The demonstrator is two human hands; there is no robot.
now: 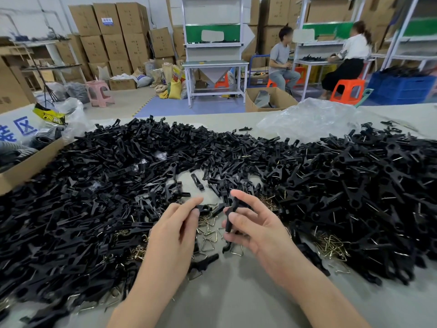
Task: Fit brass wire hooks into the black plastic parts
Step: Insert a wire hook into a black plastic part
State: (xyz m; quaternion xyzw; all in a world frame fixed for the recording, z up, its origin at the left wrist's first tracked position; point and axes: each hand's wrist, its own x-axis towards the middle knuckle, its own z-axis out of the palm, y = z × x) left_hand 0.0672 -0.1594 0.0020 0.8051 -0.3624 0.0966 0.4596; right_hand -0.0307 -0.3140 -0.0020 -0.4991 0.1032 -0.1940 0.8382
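I am pinching a black plastic part point(231, 215) in my right hand point(256, 229), its long axis pointing away from me, and a second part point(203, 208) in my left hand point(175, 229), both just beyond the brass wire hooks point(208, 243) lying between my hands on the table point(236, 294).

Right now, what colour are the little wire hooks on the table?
Brassy gold wire hooks, clearest in the head view.

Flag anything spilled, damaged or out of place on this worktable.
Nothing stands out. The black plastic parts lie in heaps across the table, with brass wire hooks scattered among them near the hands, as bulk stock would. The left hand and right hand each hold one part.
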